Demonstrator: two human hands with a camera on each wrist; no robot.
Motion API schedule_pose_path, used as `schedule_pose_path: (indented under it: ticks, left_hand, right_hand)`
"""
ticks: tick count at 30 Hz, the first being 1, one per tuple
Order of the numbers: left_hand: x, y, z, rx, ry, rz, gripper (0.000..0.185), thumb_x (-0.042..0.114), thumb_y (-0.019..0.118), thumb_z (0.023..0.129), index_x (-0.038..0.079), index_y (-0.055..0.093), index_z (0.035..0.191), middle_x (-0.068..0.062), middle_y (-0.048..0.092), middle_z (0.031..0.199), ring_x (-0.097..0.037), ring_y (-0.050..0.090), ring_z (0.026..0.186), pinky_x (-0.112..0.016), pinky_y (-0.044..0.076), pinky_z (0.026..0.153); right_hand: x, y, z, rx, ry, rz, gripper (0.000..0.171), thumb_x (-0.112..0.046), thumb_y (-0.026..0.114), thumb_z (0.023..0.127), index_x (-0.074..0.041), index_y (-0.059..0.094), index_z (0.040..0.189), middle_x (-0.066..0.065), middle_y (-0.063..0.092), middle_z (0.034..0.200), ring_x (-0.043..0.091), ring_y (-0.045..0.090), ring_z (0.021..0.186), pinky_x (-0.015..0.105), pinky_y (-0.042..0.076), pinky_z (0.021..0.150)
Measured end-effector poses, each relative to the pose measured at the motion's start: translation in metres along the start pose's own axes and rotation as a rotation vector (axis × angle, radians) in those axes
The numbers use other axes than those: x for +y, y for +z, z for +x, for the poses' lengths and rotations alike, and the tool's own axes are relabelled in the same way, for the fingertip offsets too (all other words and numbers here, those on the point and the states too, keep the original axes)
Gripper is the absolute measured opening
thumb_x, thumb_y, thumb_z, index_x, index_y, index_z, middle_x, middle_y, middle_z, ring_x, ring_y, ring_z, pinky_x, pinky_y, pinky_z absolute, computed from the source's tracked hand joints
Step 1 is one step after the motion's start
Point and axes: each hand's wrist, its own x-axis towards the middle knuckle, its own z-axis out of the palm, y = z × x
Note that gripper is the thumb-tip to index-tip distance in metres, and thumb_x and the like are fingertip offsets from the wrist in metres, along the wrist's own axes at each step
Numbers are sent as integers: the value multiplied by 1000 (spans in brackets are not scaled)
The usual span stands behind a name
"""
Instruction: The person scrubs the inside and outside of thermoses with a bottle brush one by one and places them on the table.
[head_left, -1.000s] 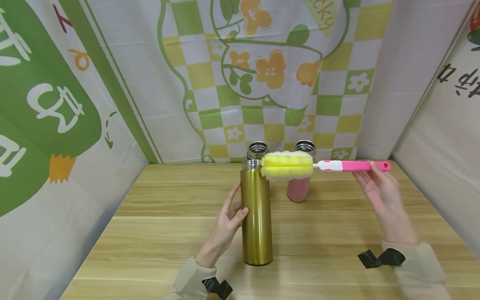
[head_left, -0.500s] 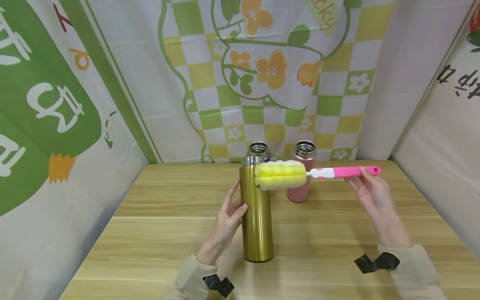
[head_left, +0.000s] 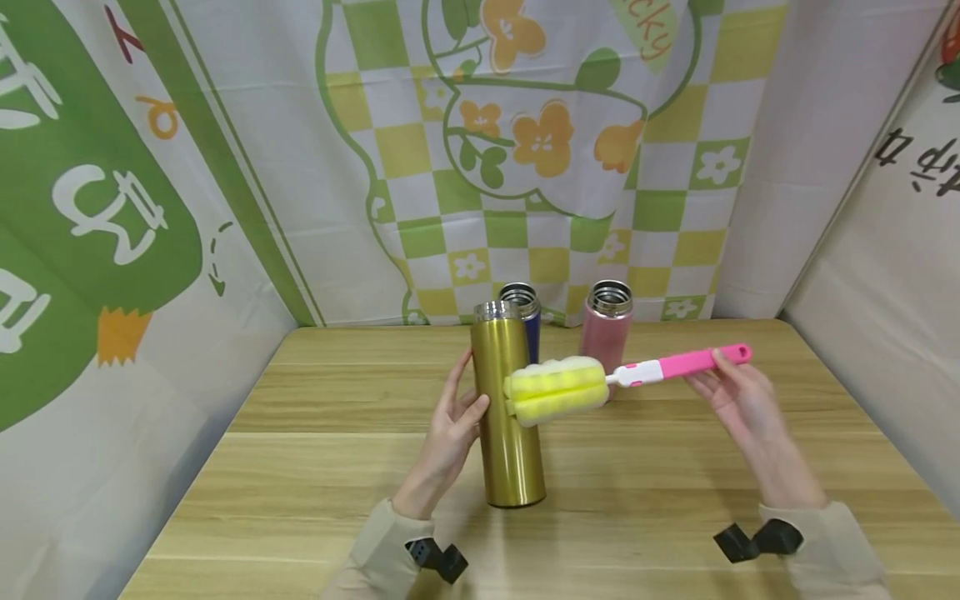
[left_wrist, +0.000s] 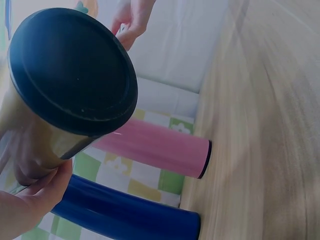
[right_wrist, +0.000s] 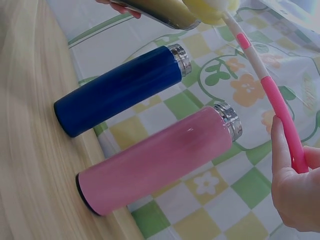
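My left hand [head_left: 442, 433] holds a tall gold thermos flask [head_left: 513, 462] around its upper middle. The flask is uncapped, with its metal neck leaning slightly left. Its black base [left_wrist: 75, 70] faces the left wrist view, raised off the table. Between finger and thumb, my right hand [head_left: 753, 408] pinches the end of a bottle brush by its pink handle [head_left: 693, 362]. The brush's yellow and white sponge head [head_left: 557, 390] points left and overlaps the front of the gold flask in the head view, below its neck.
Behind stand two more uncapped flasks, a blue one [right_wrist: 120, 90] and a pink one [right_wrist: 160, 160], upright on the wooden table [head_left: 315, 467]. A patterned cloth [head_left: 525, 167] hangs along the table's back edge, with cloth walls at both sides.
The brush has moved down and left, and its sponge head now slants lower than the handle. My left hand has lifted the gold flask a little and tipped its top leftward.
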Motion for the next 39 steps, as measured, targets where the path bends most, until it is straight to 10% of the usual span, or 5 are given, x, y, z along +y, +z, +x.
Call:
schedule_pose_path:
  ticks: [25,39]
  left_hand:
    - [2,-3,7,63,4,-34,66,4,45,90,24,10,142,-27,32,132,-19,53,102,-38,43,85]
    - [-4,-3,2,5,-32,7,68,4,47,89,23,9,143,-28,31,133,-19,53,102,-38,44,84]
  right_hand:
    - [4,-14,-11,-146,115,-201,24,4,31,93,5,55,95,19,62,93,27,62,86,33,47,80]
    - [3,-2,-5,33,92,-267,15,1,43,90,2,58,92,16,64,88,23,64,80,30,49,76]
